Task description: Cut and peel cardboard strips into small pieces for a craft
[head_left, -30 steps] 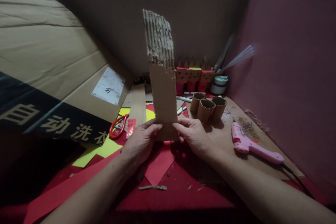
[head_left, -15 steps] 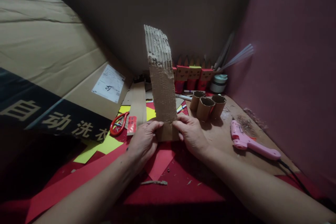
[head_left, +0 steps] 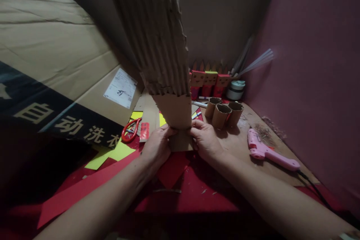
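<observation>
A long strip of corrugated cardboard (head_left: pixel 174 110) rises from between my hands toward the camera. Its upper part shows bare ridges; the lower part is smooth, with a crease level with my thumbs. My left hand (head_left: pixel 159 144) pinches its left edge near the bottom. At the opposite edge, my right hand (head_left: pixel 206 140) grips it with thumb and fingers closed. Beneath lies a pointed piece of red paper (head_left: pixel 172 172) on the red tabletop. Red-handled scissors (head_left: pixel 131 129) rest to the left of my left hand, their blades mostly hidden.
A big cardboard box (head_left: pixel 70 56) leans in from the left. On the right lie several cardboard tubes (head_left: pixel 221 116) and a corded pink glue gun (head_left: pixel 270 153). Red box-shaped figures (head_left: pixel 206 82) and a lidded jar (head_left: pixel 235 90) stand at the back. Yellow paper (head_left: pixel 112 155) lies left.
The top of the cardboard strip has tipped toward the camera, so it looks far taller and its ridged part now fills the upper middle. Both hands keep their hold near the bottom.
</observation>
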### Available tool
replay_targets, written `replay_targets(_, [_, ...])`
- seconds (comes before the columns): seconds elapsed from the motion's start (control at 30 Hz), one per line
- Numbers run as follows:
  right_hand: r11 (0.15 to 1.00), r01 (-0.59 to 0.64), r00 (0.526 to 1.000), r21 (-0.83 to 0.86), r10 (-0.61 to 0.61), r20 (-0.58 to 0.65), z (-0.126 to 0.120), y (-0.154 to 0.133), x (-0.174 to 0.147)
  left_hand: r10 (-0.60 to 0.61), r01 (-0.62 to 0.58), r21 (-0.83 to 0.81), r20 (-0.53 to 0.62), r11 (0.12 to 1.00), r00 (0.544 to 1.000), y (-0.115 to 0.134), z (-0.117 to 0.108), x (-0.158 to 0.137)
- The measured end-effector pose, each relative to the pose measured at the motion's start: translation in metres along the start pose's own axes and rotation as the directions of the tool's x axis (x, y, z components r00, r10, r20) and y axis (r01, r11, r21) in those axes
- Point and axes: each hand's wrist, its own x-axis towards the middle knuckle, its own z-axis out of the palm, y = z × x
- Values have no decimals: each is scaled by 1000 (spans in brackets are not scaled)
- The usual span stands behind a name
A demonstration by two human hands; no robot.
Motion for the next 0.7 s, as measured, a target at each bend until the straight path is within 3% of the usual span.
replay_targets(0.1, [998,-34,998,56,37,-41,-1,1,3,-30,30,13,37,999,999,4,0,2])
replay_targets(0.3, [992,-79,997,101,80,-10,-8,6,10,-69,58,47,274,997,959,12,-5,2])
replay_targets(0.37, [988,-106,994,115,107,-3,-11,6,12,-68,47,67,364,997,929,17,-8,-1])
replay_targets(0.5, [982,-149,989,114,150,1,-11,1,12,-123,20,189,549,982,827,24,-11,-8])
replay_targets(0.57, [983,-151,988,105,152,3,-10,-7,5,-100,-57,264,541,963,835,23,-12,-9])
replay_targets(0.63, [987,-137,991,89,136,10,-10,-20,-8,2,-180,321,485,930,875,21,-12,-7])
replay_targets(0.7, [995,-97,993,14,96,69,-15,-36,-26,98,-293,377,459,878,883,18,-12,-6])
